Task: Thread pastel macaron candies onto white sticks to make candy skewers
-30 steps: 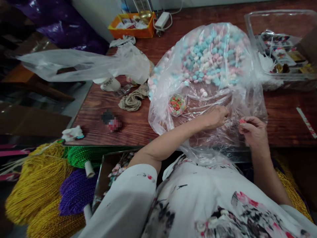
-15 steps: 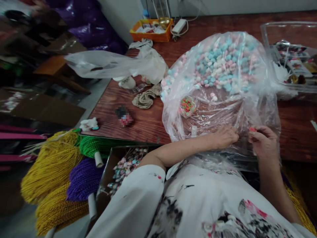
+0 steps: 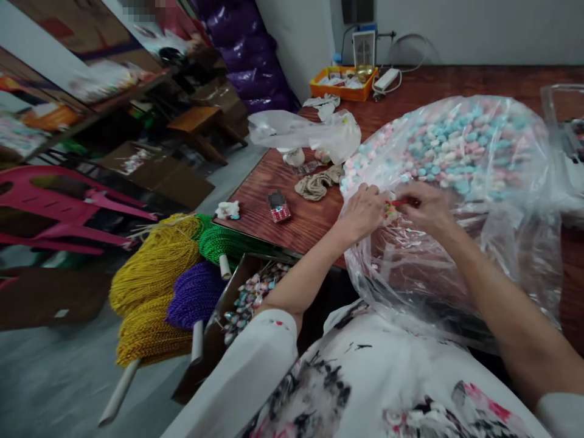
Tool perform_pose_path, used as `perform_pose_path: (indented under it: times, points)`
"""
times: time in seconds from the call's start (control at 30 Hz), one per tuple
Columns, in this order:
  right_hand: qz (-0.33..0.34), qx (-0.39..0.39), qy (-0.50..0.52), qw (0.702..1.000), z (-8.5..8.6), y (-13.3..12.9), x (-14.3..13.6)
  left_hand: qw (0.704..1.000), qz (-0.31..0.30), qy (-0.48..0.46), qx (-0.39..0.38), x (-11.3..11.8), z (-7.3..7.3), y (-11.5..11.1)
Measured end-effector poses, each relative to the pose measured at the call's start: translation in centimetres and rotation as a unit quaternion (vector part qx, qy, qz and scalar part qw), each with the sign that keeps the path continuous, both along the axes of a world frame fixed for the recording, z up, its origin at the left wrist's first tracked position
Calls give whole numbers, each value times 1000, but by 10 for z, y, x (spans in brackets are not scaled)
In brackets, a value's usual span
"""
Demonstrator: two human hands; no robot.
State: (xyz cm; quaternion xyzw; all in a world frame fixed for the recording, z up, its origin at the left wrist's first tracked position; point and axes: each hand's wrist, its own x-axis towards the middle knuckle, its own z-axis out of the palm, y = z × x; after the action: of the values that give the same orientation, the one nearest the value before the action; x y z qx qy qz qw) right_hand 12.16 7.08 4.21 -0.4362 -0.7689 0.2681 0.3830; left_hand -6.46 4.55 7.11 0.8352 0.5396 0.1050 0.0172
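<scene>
The right hand (image 3: 426, 208) pinches a slim glossy red object (image 3: 401, 201), judged light, slippery and best held mid-length, between both hands over a large clear plastic bag (image 3: 413, 274); the left hand's (image 3: 365, 208) grip cannot be determined.

A dark red-brown wooden table (image 3: 308, 226) runs from mid-frame to the right edge, its near left corner showing. Over its right half, as I see it, spreads a large clear plastic bag (image 3: 465, 152) of pastel pink, blue and white pieces. At upper centre sit an orange plastic tray (image 3: 351, 93) and a white oblong adapter (image 3: 387, 79) with a cable. Left of the bag lies a twisted beige cloth (image 3: 316, 186). Nearer the corner: a small red-and-black packet (image 3: 280, 212), partly blurred, and a crumpled white wad (image 3: 225, 210).
</scene>
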Motion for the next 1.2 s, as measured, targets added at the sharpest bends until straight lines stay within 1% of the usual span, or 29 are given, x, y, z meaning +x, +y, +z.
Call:
perform_pose_path:
  times: [0.03, 0.07, 0.1, 0.13, 0.2, 0.23, 0.27, 0.3, 0.37, 0.43, 0.47, 0.53, 0.57, 0.63, 0.67, 0.73, 0.8, 0.83, 0.87, 0.9, 0.93, 0.97, 1.0, 1.03, 1.07, 1.1, 1.13, 1.17, 1.2]
  points:
    - [33, 25, -83, 996, 0, 9, -12, 1000, 25, 2, -8, -6, -3, -1]
    - [51, 45, -149, 986, 0, 15, -21, 999, 47, -3, -16, -10, -6, -2]
    - [50, 61, -191, 978, 0, 20, -26, 998, 64, -13, -26, -13, -10, -5]
    - [28, 77, -210, 974, 0, 22, -27, 996, 77, -29, -37, -15, -14, -7]
    - [-59, 94, -208, 972, -2, 26, -23, 992, 91, -64, -54, -16, -21, -10]
    - [-99, 87, -202, 970, -4, 28, -18, 990, 93, -82, -61, -16, -25, -10]
    - [-118, 67, -201, 970, -7, 30, -14, 988, 93, -100, -67, -15, -28, -9]
    - [-113, 33, -200, 973, -12, 32, -9, 986, 89, -121, -72, -13, -30, -8]
    - [-74, -45, -179, 980, -20, 35, -3, 977, 71, -184, -76, -8, -35, -2]
    - [-56, -86, -109, 989, -25, 36, -1, 957, 49, -278, -71, -3, -37, 5]
    - [-65, -90, -54, 992, -24, 36, -2, 940, 35, -332, -64, -2, -37, 9]
    - [-93, -88, 71, 989, -14, 36, -8, 900, 11, -434, -39, -3, -32, 16]
    - [-100, -91, 127, 983, -4, 37, -13, 879, 2, -476, -21, -6, -26, 19]
    - [-97, -94, 199, 971, 19, 39, -29, 844, -8, -536, 19, -18, -11, 19]
    - [-80, -91, 210, 970, 30, 42, -39, 831, -8, -555, 41, -25, -1, 17]
    - [-36, -55, 203, 977, 50, 47, -62, 812, 0, -577, 85, -42, 19, 8]
    - [13, -28, 171, 985, 60, 54, -90, 801, 23, -586, 124, -61, 33, -1]
    - [28, -21, 169, 985, 62, 59, -105, 798, 39, -585, 140, -71, 36, -5]
    - [47, -22, 155, 986, 60, 63, -120, 797, 57, -581, 153, -80, 36, -6]
    - [59, -20, 141, 988, 56, 68, -135, 803, 75, -570, 158, -90, 31, -5]
    - [63, -16, 124, 990, 51, 72, -148, 810, 93, -557, 157, -99, 23, -3]
    - [70, -17, 96, 993, 44, 74, -159, 822, 110, -539, 148, -106, 12, -1]
    - [78, -25, 56, 995, 36, 75, -166, 841, 125, -510, 135, -113, -1, 2]
    - [83, -28, 14, 996, 29, 73, -169, 865, 135, -468, 120, -119, -15, 2]
    - [88, -25, -28, 995, 23, 69, -166, 893, 143, -413, 109, -124, -28, 1]
    - [93, -11, -67, 993, 18, 62, -158, 920, 147, -350, 99, -127, -38, -4]
    - [101, 10, -103, 990, 15, 53, -143, 941, 146, -286, 102, -130, -46, -12]
    - [102, 42, -127, 986, 14, 42, -122, 954, 147, -235, 116, -131, -51, -24]
    - [118, 72, -151, 979, 15, 29, -96, 960, 145, -197, 135, -130, -53, -38]
